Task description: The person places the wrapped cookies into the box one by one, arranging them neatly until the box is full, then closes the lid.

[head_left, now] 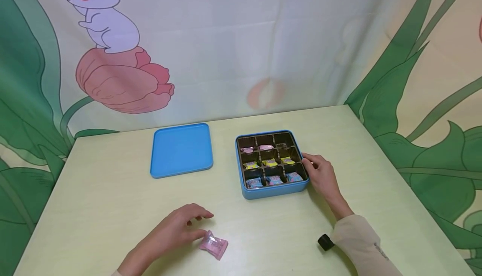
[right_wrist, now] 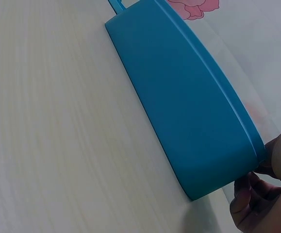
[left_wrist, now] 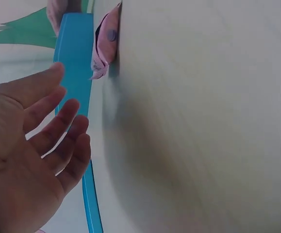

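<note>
One pink packet point(head_left: 214, 246) lies near the front edge of the table point(head_left: 94, 192), beside the left hand point(head_left: 175, 228), whose fingers are loosely parted. The right hand point(head_left: 324, 177) grips the blue box point(head_left: 276, 191) toward the back edge.

Nothing can be read — the marks on the small pink packet point(head_left: 214, 246) and the right sleeve point(head_left: 359, 244) are too small to make out.

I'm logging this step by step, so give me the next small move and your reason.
Probably pinch the loose pink packet with the left grip: that grip is open right beside it, and in the blue box the back-right compartment shows no pink packet, while the other two in that row each do.
</note>
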Available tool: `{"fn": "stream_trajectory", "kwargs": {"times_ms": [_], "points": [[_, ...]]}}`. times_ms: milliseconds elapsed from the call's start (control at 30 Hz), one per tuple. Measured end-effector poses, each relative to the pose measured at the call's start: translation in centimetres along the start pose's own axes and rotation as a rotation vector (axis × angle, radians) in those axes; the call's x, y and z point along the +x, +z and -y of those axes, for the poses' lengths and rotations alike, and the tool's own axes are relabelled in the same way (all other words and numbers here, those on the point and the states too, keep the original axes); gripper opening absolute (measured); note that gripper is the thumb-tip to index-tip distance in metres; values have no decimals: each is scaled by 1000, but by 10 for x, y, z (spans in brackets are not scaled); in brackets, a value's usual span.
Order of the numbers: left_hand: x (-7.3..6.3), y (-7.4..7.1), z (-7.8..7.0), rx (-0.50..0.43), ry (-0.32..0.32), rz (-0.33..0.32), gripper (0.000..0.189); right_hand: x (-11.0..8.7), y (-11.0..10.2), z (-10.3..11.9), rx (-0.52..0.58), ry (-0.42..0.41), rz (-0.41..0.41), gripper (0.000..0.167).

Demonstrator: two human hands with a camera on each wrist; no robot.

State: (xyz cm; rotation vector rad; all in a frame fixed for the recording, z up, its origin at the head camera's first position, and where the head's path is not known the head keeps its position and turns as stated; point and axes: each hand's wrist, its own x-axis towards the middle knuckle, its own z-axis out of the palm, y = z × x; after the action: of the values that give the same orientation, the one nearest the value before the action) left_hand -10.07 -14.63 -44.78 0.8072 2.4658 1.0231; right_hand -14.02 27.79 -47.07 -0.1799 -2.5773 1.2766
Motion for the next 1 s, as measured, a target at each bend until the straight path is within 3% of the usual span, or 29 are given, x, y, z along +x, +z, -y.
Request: {"fn": "stream_trajectory", "kwargs": {"times_ms": [100, 333, 567, 1000], "points": [[-1, 4, -1, 50, 19, 54, 33, 0, 0, 0, -2, 2, -1, 30], [-4, 8, -2, 134, 161, 94, 32, -1, 0, 1, 1, -3, -8, 29], [-3, 12, -5, 148, 90, 161, 30, 0, 0, 1, 1, -7, -5, 30], [-6, 14, -10, 172, 99, 159, 27, 0, 0, -1, 12, -15, -7, 29]]}}
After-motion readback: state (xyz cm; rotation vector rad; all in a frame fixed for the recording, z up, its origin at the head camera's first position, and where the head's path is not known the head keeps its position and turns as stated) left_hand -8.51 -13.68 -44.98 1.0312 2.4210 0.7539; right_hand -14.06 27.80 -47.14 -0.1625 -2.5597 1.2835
